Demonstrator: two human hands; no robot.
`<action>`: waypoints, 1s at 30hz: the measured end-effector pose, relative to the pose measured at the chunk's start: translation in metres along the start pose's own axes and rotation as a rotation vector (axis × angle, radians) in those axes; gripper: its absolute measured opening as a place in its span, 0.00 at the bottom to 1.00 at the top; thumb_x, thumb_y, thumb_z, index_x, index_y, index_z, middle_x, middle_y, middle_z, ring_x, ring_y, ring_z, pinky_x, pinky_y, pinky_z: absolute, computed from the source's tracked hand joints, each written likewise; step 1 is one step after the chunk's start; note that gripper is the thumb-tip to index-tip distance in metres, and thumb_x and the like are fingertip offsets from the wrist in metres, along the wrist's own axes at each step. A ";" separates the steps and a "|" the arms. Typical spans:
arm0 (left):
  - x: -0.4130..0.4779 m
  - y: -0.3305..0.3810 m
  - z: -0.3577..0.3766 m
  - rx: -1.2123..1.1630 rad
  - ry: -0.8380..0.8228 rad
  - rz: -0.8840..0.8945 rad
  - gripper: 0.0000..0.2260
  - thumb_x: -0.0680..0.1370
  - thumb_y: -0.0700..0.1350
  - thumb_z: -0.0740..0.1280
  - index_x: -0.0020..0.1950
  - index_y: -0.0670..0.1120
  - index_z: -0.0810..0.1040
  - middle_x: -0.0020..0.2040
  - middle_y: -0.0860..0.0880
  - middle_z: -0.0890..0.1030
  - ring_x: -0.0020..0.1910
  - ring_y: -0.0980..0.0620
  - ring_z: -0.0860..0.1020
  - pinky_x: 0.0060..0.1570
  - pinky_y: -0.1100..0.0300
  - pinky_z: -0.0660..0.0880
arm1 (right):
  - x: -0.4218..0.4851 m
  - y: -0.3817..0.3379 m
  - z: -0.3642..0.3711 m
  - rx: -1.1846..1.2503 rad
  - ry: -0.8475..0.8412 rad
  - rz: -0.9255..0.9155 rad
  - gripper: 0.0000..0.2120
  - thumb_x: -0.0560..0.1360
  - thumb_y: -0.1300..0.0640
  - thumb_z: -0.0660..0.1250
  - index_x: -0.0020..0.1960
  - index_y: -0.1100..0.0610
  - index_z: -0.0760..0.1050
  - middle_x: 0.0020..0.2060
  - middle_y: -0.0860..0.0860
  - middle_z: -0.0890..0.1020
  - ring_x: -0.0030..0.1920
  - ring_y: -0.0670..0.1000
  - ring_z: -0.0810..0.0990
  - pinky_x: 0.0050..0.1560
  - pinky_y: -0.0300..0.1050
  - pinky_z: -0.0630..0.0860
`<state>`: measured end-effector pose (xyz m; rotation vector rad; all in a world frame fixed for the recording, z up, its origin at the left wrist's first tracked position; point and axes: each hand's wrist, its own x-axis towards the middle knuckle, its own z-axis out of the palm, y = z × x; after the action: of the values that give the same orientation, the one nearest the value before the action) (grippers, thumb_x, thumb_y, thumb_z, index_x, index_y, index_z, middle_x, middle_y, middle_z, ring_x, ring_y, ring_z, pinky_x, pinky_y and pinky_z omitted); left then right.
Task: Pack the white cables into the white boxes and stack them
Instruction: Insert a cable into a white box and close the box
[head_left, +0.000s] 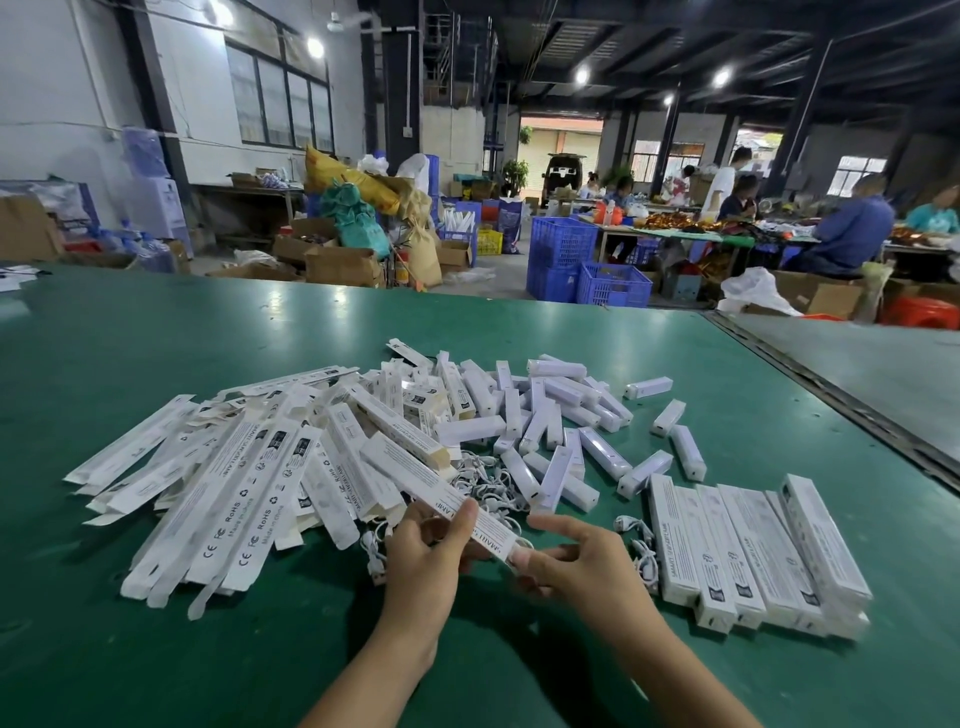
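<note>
My left hand (427, 545) grips a long white box (415, 475) near its lower end, holding it slanted above the green table (156, 338). My right hand (569, 553) pinches the box's open end flap, thumb and fingers curled at the tip. White coiled cables (480, 480) lie in a loose heap just beyond my hands, with another cable (641, 545) to the right. A pile of flat unfolded white boxes (223, 478) fans out on the left. Packed boxes (748, 551) lie side by side in a stack at the right.
Several small white lamp units (561, 415) are scattered over the table's middle. A seam (831, 395) separates this table from a grey one on the right. Beyond the far edge stand blue crates (582, 260), cardboard boxes and seated people at other benches.
</note>
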<state>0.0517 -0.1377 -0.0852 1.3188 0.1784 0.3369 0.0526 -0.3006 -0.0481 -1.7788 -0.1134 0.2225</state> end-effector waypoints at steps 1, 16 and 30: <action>0.000 0.000 0.000 -0.003 -0.003 0.003 0.18 0.69 0.56 0.72 0.52 0.47 0.80 0.43 0.48 0.86 0.43 0.50 0.85 0.43 0.58 0.80 | 0.000 0.000 0.000 0.002 -0.002 0.004 0.22 0.67 0.53 0.77 0.58 0.52 0.75 0.38 0.54 0.86 0.39 0.52 0.86 0.40 0.38 0.79; -0.004 0.007 -0.001 0.072 -0.015 0.020 0.12 0.74 0.53 0.71 0.53 0.48 0.81 0.45 0.51 0.86 0.46 0.53 0.84 0.51 0.57 0.78 | 0.003 0.005 0.000 0.167 -0.096 0.052 0.21 0.72 0.66 0.73 0.62 0.55 0.74 0.43 0.58 0.86 0.44 0.56 0.86 0.45 0.44 0.81; -0.005 0.003 0.002 0.058 -0.168 -0.053 0.20 0.68 0.59 0.71 0.52 0.46 0.82 0.43 0.47 0.86 0.39 0.54 0.83 0.35 0.64 0.76 | 0.004 0.010 0.002 -0.184 0.076 -0.085 0.27 0.71 0.60 0.75 0.63 0.43 0.68 0.33 0.53 0.84 0.30 0.44 0.79 0.34 0.37 0.73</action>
<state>0.0471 -0.1411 -0.0819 1.3903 0.0825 0.1761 0.0556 -0.3000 -0.0588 -1.9583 -0.1587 0.0846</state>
